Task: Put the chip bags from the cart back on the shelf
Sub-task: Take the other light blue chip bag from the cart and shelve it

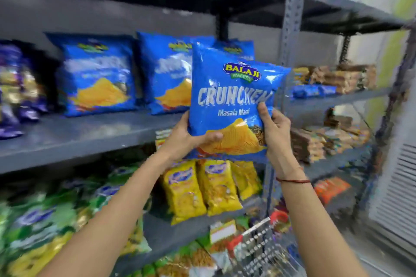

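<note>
I hold a blue Balaji Crunchex chip bag (pixel 231 94) upright in front of the grey shelf (pixel 90 132). My left hand (pixel 186 137) grips its lower left corner, and my right hand (pixel 273 128) grips its lower right side with the thumb on the front. Two matching blue bags (pixel 96 74) (pixel 166 72) stand on the shelf board behind, and a third peeks out behind the held bag (pixel 236 48). The wire cart (pixel 258 247) with red trim sits low at the bottom centre-right, with some packets inside, blurred.
Purple bags (pixel 11 87) stand at the shelf's far left. Yellow bags (pixel 202 189) and green bags (pixel 45 216) fill the lower shelf. A perforated grey upright (pixel 291 18) divides this bay from a right bay holding brown packets (pixel 333 78). A white louvred unit (pixel 398 186) stands at right.
</note>
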